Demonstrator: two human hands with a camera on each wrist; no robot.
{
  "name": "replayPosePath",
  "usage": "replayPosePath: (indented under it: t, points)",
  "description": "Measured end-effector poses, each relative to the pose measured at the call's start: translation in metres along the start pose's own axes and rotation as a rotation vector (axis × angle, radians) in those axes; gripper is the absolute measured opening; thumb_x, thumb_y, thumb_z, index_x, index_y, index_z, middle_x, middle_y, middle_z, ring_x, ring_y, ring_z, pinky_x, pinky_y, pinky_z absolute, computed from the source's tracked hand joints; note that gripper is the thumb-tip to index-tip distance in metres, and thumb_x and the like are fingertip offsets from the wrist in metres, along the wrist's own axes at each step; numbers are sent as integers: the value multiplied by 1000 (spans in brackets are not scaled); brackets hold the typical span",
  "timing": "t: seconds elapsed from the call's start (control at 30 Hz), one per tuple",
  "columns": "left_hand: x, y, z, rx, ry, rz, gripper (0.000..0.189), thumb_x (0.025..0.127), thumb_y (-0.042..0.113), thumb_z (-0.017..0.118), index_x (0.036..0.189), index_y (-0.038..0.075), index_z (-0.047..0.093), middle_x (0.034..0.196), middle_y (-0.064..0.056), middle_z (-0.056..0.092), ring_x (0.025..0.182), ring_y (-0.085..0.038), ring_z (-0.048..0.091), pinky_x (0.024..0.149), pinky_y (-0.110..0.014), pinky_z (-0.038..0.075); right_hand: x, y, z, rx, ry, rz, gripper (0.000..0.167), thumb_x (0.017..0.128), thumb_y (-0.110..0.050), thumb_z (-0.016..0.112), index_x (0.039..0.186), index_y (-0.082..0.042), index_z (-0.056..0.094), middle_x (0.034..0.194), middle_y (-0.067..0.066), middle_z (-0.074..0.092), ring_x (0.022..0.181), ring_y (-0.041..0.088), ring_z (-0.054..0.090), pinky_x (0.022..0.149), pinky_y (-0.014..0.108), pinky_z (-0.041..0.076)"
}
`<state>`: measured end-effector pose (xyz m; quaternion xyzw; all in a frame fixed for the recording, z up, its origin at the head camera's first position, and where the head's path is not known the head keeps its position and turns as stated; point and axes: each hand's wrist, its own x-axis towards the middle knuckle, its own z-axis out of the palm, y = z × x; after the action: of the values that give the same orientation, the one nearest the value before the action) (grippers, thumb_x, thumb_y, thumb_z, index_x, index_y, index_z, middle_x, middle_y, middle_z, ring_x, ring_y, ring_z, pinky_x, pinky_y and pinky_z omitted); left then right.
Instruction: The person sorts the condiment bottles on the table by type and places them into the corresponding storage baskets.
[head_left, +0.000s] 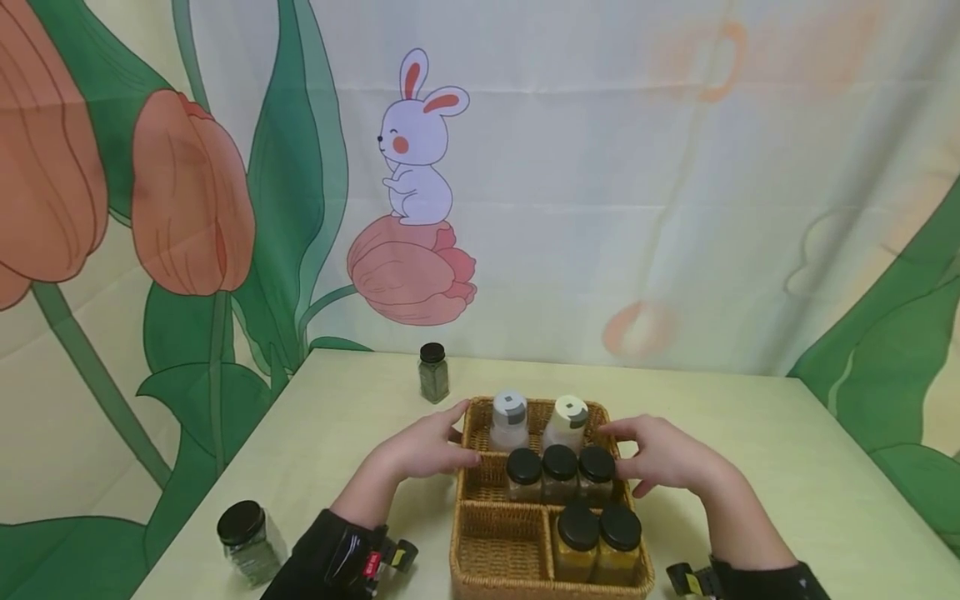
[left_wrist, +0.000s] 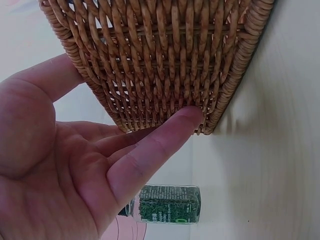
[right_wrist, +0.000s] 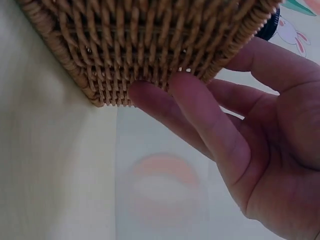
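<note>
A divided wicker basket [head_left: 501,505] stands on the table between both hands. My left hand [head_left: 427,442] holds its left side, thumb over the rim and fingers against the outer weave. On the opposite side my right hand [head_left: 671,454] grips the wall, its fingertips on the weave in the right wrist view. The back compartment holds two shakers, one with a white cap [head_left: 510,406] and one with a cream cap [head_left: 571,411]. Three jars with black lids [head_left: 559,462] fill the right part of the middle row. Two yellow-brown spice jars [head_left: 576,546] occupy the front right compartment; the front left one is bare.
A glass jar of green herbs [head_left: 433,377] stands behind the basket's left corner. Another black-lidded herb jar [head_left: 253,546] is at the table's left front. A printed cloth [head_left: 555,208] with tulips and a rabbit hangs behind the table [head_left: 757,467].
</note>
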<state>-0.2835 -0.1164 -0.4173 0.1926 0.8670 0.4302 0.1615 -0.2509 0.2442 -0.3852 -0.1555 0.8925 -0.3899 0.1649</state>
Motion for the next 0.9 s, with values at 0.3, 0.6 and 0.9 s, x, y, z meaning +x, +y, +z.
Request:
replayPosePath:
  t: [0.3, 0.6, 0.9]
  points:
    - [-3, 1, 1, 32, 1, 14, 99, 88, 28, 79, 163, 5, 18, 141, -27, 54, 105, -26, 68, 77, -38, 58, 1, -2, 12, 5, 87, 61, 55, 85, 5, 66, 139, 3, 59, 138, 29, 56, 63, 24, 65, 59, 43, 57]
    - [-3, 2, -2, 39, 18, 18, 99, 88, 29, 79, 163, 5, 19, 142, -27, 53, 111, -29, 66, 78, -39, 59, 6, 0, 9, 36, 63, 29, 52, 85, 6, 67, 137, 4, 60, 136, 27, 57, 68, 23, 66, 58, 40, 57]
    - [-4, 6, -1, 104, 26, 27, 97, 88, 30, 78, 162, 5, 21, 144, -24, 53, 118, -32, 63, 85, -45, 57, 4, 2, 8, 44, 35, 23, 50, 85, 6, 65, 135, 5, 62, 135, 25, 59, 67, 23, 65, 59, 41, 55]
